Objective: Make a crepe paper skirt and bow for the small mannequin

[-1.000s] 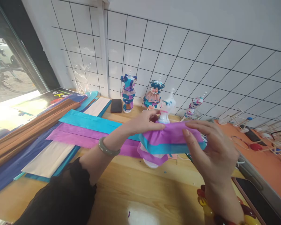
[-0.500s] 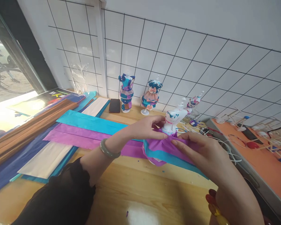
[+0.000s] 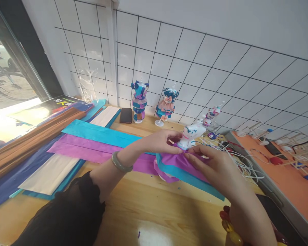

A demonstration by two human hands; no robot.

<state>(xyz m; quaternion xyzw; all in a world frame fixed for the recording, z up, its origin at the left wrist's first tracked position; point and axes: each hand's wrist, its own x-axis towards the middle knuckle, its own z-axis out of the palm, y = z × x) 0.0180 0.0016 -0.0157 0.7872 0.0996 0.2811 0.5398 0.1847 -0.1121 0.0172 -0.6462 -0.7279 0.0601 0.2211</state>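
Observation:
A small white mannequin figure (image 3: 191, 134) leans to the right over the wooden table (image 3: 143, 212). A strip of purple paper edged in teal (image 3: 184, 169) is wrapped around its waist like a skirt. My left hand (image 3: 160, 141) pinches the paper against the figure from the left. My right hand (image 3: 215, 167) presses the strip to the waist from the front with curled fingers. The figure's base is hidden under the paper.
Long sheets of teal, purple, white, blue and brown paper (image 3: 74, 143) cover the table's left. A dark phone (image 3: 125, 115) and two dressed figures (image 3: 140, 100) (image 3: 166, 104) stand by the grid wall; a third (image 3: 212, 114) is behind. White cords (image 3: 241, 164) and an orange tray (image 3: 284, 171) lie right.
The figure has tilted further to the right. My right hand has drawn in from the strip's far end to the waist, gathering the paper closer around the figure. The left hand stays pinching.

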